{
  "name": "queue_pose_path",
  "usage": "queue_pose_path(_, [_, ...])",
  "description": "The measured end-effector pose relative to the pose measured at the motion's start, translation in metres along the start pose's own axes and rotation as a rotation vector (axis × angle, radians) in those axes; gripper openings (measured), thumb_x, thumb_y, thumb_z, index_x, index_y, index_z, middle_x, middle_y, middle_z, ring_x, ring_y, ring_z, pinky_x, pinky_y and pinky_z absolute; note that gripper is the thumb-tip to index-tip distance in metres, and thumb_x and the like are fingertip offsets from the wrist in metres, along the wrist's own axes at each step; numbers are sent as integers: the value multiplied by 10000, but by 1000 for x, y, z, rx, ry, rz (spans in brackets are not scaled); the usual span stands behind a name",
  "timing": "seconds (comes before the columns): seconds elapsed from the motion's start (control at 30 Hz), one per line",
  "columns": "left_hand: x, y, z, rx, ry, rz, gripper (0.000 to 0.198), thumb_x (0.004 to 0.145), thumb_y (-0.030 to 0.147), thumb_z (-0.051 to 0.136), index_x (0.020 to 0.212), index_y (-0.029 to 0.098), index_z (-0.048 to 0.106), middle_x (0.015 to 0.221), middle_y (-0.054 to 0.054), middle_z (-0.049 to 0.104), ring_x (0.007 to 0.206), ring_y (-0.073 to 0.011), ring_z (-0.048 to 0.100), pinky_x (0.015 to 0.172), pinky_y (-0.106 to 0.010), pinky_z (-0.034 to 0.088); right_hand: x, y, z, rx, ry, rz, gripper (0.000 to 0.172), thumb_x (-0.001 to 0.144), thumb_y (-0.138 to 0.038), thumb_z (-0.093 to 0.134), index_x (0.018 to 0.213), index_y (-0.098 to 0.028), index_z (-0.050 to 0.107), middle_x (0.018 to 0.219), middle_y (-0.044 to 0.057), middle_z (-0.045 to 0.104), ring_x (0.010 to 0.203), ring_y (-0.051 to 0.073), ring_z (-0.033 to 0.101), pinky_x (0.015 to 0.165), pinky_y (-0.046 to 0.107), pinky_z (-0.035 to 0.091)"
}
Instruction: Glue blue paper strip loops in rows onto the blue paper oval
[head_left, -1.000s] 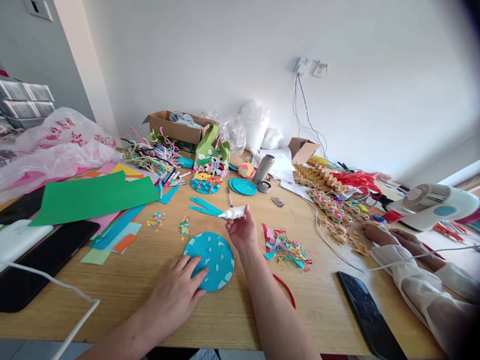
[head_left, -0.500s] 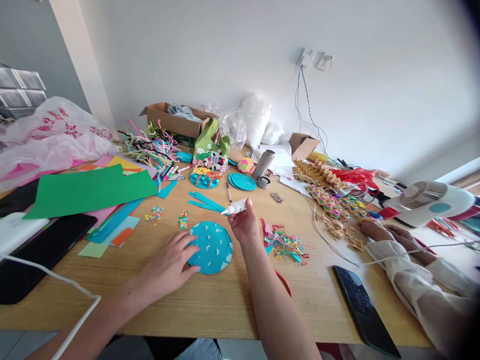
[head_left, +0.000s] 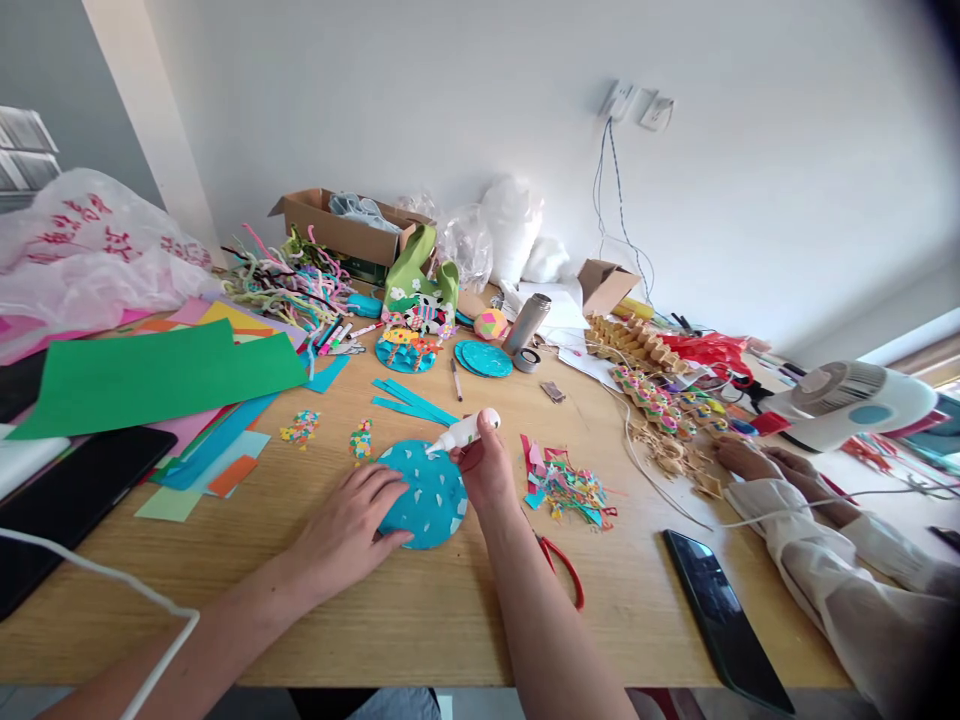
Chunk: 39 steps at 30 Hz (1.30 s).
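My right hand (head_left: 486, 468) is closed around a small white glue bottle (head_left: 466, 431), tilted with its nozzle pointing left and down at the far part of a round blue disc (head_left: 420, 505). Pale, light-blue paper bits are scattered over the disc, which lies flat on the table. My left hand (head_left: 358, 515) rests on the disc's left edge with fingers stretched out and thumb apart. Just beyond the disc lie blue paper strips (head_left: 412, 402) and small heaps of coloured paper dots (head_left: 361, 438). Red-handled scissors (head_left: 561, 570) are partly hidden under my right forearm.
Coloured paper sheets (head_left: 157, 380) and a black phone-like slab (head_left: 97, 490) lie left. Paper scraps (head_left: 574, 485) and a phone (head_left: 724, 620) lie right. Behind stand a decorated disc (head_left: 405, 352), plain blue discs (head_left: 484, 359) and a steel flask (head_left: 528, 325). Another person's hands (head_left: 750, 460) work near a fan (head_left: 855, 405).
My right hand has brought the glue bottle down and left, so its nozzle is now over the disc. My left hand stays at the disc's edge. More of the scissors shows.
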<state>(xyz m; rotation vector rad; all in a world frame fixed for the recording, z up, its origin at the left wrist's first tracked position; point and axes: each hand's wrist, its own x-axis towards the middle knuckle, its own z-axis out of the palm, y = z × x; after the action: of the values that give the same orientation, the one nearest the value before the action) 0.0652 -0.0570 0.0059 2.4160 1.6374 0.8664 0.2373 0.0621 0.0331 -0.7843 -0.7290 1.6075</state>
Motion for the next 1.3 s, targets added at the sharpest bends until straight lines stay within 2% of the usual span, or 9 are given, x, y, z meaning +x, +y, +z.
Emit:
queue_pose_path(0.1, [-3, -9, -5, -59, 79, 26, 243, 873, 312, 654, 1083, 190, 643, 1171, -91, 657, 1137, -257, 568, 978, -437, 493, -2, -2, -2, -75, -25, -56, 433, 667, -575, 786, 764, -194, 605, 613, -34, 584, 496, 99, 516, 420, 201, 415])
queue_pose_path(0.27, [-2, -21, -14, -109, 144, 43, 132, 918, 262, 577, 997, 195, 660, 1070, -74, 683, 1071, -220, 595, 936, -398, 519, -3, -3, -2, -233, 37, -174, 435, 683, -585, 757, 737, -195, 571, 591, -40, 564, 475, 100, 505, 417, 217, 404])
queue_pose_path(0.4, [-3, -21, -14, -122, 93, 93, 164, 908, 163, 529, 980, 202, 671, 1045, -62, 699, 1117, -220, 579, 958, -396, 517, -5, 2, -5, -373, 37, -268, 400, 740, -548, 726, 711, -196, 539, 576, -53, 527, 466, 94, 491, 419, 220, 393])
queue_pose_path(0.6, [-6, -16, -12, -112, -29, 120, 294, 880, 88, 464, 1006, 230, 689, 1155, -63, 676, 1250, -249, 507, 1019, -448, 495, -13, 6, 0, -604, 95, -348, 392, 766, -556, 696, 761, -210, 512, 623, -53, 516, 533, 106, 498, 463, 227, 418])
queue_pose_path(0.8, [-4, -10, -15, -88, -105, 132, 363, 869, 77, 448, 1052, 263, 700, 1230, -60, 635, 1307, -256, 463, 1088, -487, 436, -17, 10, 2, -752, 26, -436, 327, 777, -478, 705, 745, -233, 491, 608, -57, 501, 539, 109, 444, 497, 239, 377])
queue_pose_path(1.0, [-4, -9, -17, -79, -122, 133, 362, 860, 118, 508, 1130, 279, 688, 1282, -70, 608, 1332, -285, 440, 1099, -525, 412, -17, 7, 0, -761, 78, -474, 310, 786, -455, 698, 741, -229, 490, 625, -55, 506, 552, 110, 451, 507, 239, 370])
queue_pose_path(1.17, [-5, -13, -13, -65, -119, 130, 329, 887, 172, 515, 1152, 279, 679, 1279, -72, 617, 1317, -292, 458, 1087, -538, 421, -14, 4, 0, -675, 113, -427, 338, 784, -500, 690, 764, -222, 499, 649, -51, 516, 568, 112, 491, 506, 237, 413])
queue_pose_path(1.3, [-5, -15, -9, -53, -111, 117, 313, 918, 186, 488, 1160, 249, 676, 1264, -80, 632, 1297, -283, 482, 1070, -516, 446, -10, 6, 0, -538, 148, -339, 408, 754, -578, 693, 748, -214, 510, 601, -62, 506, 498, 95, 464, 454, 225, 388])
